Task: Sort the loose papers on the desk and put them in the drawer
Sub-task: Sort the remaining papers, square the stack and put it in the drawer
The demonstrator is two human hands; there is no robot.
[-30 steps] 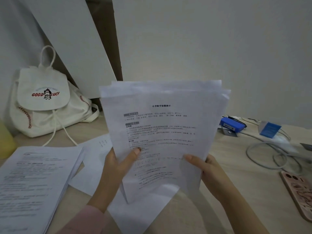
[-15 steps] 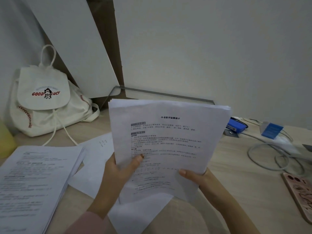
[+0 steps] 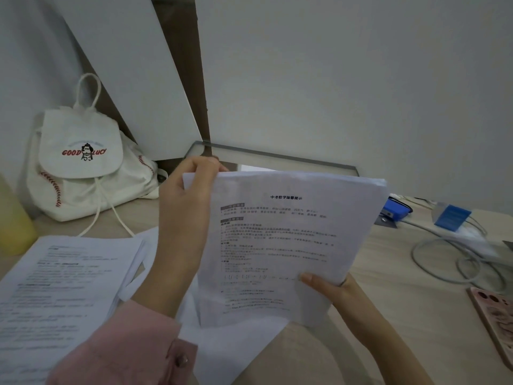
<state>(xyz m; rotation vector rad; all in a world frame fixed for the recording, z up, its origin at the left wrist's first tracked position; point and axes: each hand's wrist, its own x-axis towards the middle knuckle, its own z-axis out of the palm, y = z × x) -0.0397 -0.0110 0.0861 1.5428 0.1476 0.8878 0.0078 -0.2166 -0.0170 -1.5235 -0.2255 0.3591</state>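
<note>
The left hand (image 3: 186,207) grasps the paper sheaf (image 3: 277,245) by its top corner, fingers (image 3: 204,162) curled; the right hand (image 3: 338,293) pinches its lower edge. Another stack (image 3: 63,287) lies on the counter (image 3: 388,262).

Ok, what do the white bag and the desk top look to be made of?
The bag looks like white canvas or similar woven cloth, matte: it slumps in soft folds, with red stitching and a cord drawstring. The desk looks like pale wood or wood-print laminate, smooth, low sheen: faint grain shows, but which I cannot tell.
</note>
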